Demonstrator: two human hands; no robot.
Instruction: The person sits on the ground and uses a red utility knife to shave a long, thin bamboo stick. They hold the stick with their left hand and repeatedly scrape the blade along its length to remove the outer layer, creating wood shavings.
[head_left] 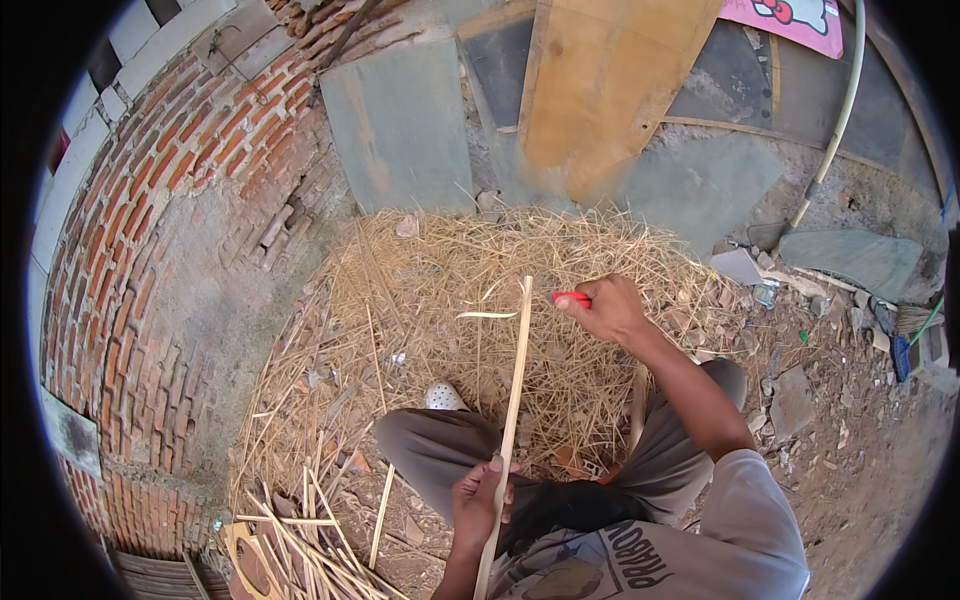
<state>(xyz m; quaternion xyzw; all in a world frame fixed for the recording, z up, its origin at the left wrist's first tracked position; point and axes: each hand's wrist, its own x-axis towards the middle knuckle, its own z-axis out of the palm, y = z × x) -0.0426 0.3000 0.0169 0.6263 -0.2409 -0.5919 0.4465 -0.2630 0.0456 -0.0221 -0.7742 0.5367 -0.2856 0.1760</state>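
My left hand (480, 497) is closed around the lower part of a long, pale strip of split wood or bamboo (517, 382). The strip points away from my lap, over the heap of shavings. Thin curled slivers (487, 315) hang off its far end on the left side. My right hand (608, 308) is closed on a small red-handled tool (571, 297), just right of the strip's far end and apart from it. Its working end is too small to make out.
A wide heap of straw-like shavings (585, 245) covers the ground ahead. Loose pale strips (320, 540) lie in a pile at the lower left. A worn brick wall (190, 250) stands left, boards (590, 90) lean at the back, and rubble (795, 400) lies right.
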